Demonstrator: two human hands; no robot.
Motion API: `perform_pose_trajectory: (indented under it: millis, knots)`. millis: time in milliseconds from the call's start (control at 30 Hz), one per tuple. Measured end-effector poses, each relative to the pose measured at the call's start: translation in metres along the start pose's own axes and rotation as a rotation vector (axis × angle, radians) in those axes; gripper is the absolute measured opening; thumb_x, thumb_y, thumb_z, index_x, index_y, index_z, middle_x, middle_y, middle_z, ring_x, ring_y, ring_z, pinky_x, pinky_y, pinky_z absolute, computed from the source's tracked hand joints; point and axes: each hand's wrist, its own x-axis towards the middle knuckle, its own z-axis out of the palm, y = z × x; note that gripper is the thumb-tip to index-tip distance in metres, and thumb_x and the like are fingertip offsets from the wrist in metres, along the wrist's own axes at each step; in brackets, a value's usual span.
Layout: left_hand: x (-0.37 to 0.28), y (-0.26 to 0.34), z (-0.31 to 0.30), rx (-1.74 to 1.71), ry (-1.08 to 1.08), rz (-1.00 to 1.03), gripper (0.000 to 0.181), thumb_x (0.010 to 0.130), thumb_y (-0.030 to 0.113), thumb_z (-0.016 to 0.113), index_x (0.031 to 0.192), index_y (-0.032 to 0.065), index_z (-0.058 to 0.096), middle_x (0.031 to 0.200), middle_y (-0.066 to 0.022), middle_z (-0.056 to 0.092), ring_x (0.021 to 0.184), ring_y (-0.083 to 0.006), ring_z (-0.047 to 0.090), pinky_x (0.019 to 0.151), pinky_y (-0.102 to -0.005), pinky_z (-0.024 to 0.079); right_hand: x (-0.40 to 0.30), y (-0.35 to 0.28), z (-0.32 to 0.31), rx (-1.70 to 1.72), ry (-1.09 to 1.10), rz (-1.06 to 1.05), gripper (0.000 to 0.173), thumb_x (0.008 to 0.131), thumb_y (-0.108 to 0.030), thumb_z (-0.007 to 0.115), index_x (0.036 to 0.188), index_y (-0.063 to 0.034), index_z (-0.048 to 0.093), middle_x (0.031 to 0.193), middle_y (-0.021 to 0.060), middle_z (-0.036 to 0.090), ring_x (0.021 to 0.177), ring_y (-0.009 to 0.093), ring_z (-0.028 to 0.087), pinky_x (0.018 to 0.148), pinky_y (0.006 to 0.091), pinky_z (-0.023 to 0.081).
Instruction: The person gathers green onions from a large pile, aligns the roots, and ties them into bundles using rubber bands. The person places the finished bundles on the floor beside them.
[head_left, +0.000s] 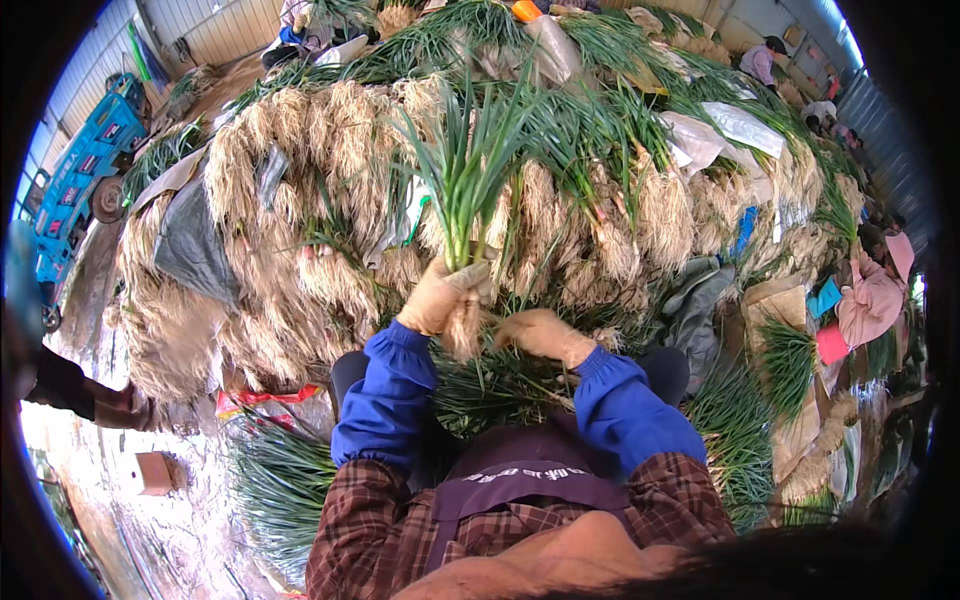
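Note:
My left hand (442, 294), in a pale glove, grips a small bunch of green onions (465, 172). Their leaves fan upward, away from me, and the pale roots (463, 334) hang below the fist. To the right of those roots is my right hand (546, 335), also gloved, its fingers curled and blurred. Whether it pinches anything, I cannot tell. Beyond both hands rises a large heap of green onions (322, 135), with masses of dry, straw-coloured roots facing me. Loose green leaves (487, 397) lie in front of my lap, below the hands.
Bundles of green onions lie at my left (281, 480) and right (731, 442). A grey sheet (193, 232) covers part of the heap. A small box (152, 474) sits on the wet floor. A blue cargo tricycle (90, 165) stands far left. A person in pink (870, 300) works at right.

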Motion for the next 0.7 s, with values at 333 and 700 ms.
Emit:
perform_pose_trajectory:
  millis: [333, 700]
  knots:
    - [0.052, -0.042, -0.045, -0.27, 0.229, -0.122, 0.007, 0.085, 0.002, 0.056, 0.084, -0.0019, 0.062, 0.075, -0.0082, 0.065, 0.066, -0.0149, 0.062, 0.059, -0.0232, 0.049, 0.004, 0.009, -0.169, -0.801, 0.694, 0.37, 0.014, 0.089, -0.027, 0.06, 0.094, -0.0142, 0.063, 0.096, 0.0036, 0.065, 0.087, 0.017, 0.061, 0.076, 0.0336, 0.049]
    - [0.014, 0.005, 0.016, -0.4, 0.005, -0.061, 0.015, 0.089, 0.009, 0.058, 0.098, -0.0018, 0.061, 0.098, -0.0139, 0.067, 0.072, -0.0151, 0.065, 0.06, -0.0237, 0.054, 0.017, -0.072, -0.102, -0.626, 0.991, 0.01, 0.019, 0.086, -0.029, 0.063, 0.089, -0.0112, 0.055, 0.06, 0.0026, 0.055, 0.046, 0.017, 0.052, 0.044, 0.032, 0.042]
